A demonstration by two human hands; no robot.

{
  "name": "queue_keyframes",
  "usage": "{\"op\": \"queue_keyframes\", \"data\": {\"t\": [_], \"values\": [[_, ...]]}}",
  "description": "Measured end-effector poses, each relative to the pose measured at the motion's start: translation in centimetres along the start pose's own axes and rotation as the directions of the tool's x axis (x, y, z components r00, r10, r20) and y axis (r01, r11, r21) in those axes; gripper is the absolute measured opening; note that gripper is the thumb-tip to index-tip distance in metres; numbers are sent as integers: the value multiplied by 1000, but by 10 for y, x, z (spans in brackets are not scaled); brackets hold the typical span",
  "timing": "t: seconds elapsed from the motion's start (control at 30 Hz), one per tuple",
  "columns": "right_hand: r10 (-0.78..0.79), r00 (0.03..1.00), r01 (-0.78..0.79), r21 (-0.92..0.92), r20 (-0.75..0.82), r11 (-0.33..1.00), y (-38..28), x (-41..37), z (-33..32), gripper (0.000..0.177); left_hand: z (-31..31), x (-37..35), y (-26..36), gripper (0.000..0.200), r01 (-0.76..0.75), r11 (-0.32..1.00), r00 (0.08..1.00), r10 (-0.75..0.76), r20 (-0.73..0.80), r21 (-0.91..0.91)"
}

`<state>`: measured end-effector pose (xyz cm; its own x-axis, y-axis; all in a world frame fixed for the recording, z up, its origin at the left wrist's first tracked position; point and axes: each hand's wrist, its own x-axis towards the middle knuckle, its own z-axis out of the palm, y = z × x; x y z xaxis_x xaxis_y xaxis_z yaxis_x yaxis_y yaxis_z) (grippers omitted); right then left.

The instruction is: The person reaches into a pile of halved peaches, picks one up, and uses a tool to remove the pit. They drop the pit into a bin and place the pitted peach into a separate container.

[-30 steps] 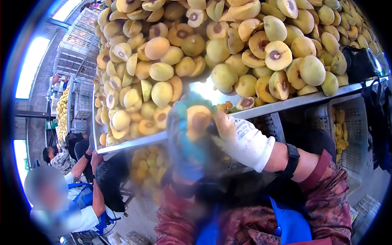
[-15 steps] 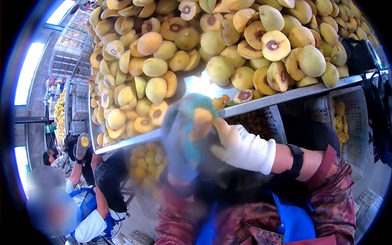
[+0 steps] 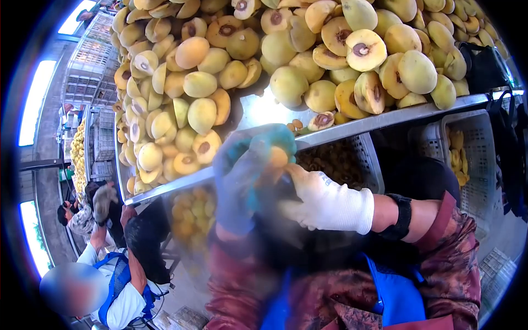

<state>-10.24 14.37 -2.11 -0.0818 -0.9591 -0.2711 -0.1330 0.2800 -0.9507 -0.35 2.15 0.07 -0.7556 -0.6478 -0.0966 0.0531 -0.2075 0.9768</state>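
1 fruit (image 3: 278, 157) between gloved hands, centre of the frame

Left of centre, the left hand (image 3: 237, 177) is clamped round the fruit — blurred and partly hidden; just right of it, the white-gloved right hand (image 3: 333, 202) comes close, though whether it grips anything cannot be told. The step looks like two-handed work on this fruit — judged so, the next move calls for a steady left hold and careful right fingers.

Held fruit (image 3: 279, 157) more hidden vs prev, co-wkr's glove (image 3: 103, 202) now showing
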Motion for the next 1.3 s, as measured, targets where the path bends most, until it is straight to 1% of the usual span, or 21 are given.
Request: {"op": "queue_keyframes", "data": {"t": [0.03,0.13,0.2,0.27,0.33,0.43,0.5,0.53,0.6,0.7,0.8,0.87,0.93,0.97,1.0,1.03,1.07,1.13,1.17,1.23,1.3], "values": [[3,1000,-3,13,19,1000,1,-1,0,45,-3,1,2,33,32,999,998,-31,48,-17],[-6,999,5,10,39,1000,6,-3,2,46,3,0,13,31,181,982,982,-183,36,58],[27,999,-28,32,37,999,3,-3,2,45,0,1,6,29,151,987,987,-148,58,-46],[91,971,-151,271,223,951,-10,-6,-8,43,0,-1,4,29,116,991,992,-112,54,-73],[108,950,-214,358,293,909,-13,-6,-10,41,1,-2,4,25,110,992,993,-107,41,-66],[141,953,-226,319,266,921,-10,-5,-5,37,1,1,9,18,152,985,987,-148,57,-78],[185,935,-281,310,303,908,-18,-6,-10,34,-4,4,10,17,141,990,987,-143,79,31],[184,915,-316,356,358,880,-22,-6,-13,30,-6,4,10,17,136,987,985,-144,91,85],[169,870,-390,437,463,811,-27,-7,-19,23,-10,2,3,17,133,991,984,-130,121,-18],[-77,752,-536,675,655,507,-10,-7,-18,16,0,-3,1,32,58,990,992,-43,117,-127],[-219,727,-559,746,651,362,-9,-12,-16,18,11,-7,3,50,4,980,994,18,105,-201],[-42,794,-444,627,606,640,-20,-12,-20,17,14,-3,2,56,-27,968,996,48,78,-248],[37,874,-267,413,485,871,-33,-8,-22,18,12,0,-3,51,-303,953,952,301,46,25],[-37,910,-79,261,412,962,-32,-9,-21,21,13,0,3,46,-344,928,937,349,-12,142],[-96,939,142,-118,331,983,-20,-8,-18,27,9,-2,7,47,-302,949,947,309,-92,86],[-143,942,235,-294,304,926,-7,-6,-17,23,6,-3,11,49,-267,963,949,267,-170,23],[-197,939,312,-460,281,831,4,-3,-16,19,-6,-5,14,56,-165,960,966,112,-231,-226],[37,979,164,-887,199,433,16,0,-14,15,-38,-22,19,56,-158,973,945,98,-313,-171],[85,981,131,-915,176,381,33,0,-13,15,-55,-34,24,56,-147,959,951,68,-302,-244],[-37,977,207,-876,212,435,28,-9,-18,15,-94,-53,32,54,-97,893,964,-25,-265,-440],[-89,964,262,-850,249,456,19,-11,-16,15,-97,-63,35,52,-82,867,955,-73,-289,-491]]}}
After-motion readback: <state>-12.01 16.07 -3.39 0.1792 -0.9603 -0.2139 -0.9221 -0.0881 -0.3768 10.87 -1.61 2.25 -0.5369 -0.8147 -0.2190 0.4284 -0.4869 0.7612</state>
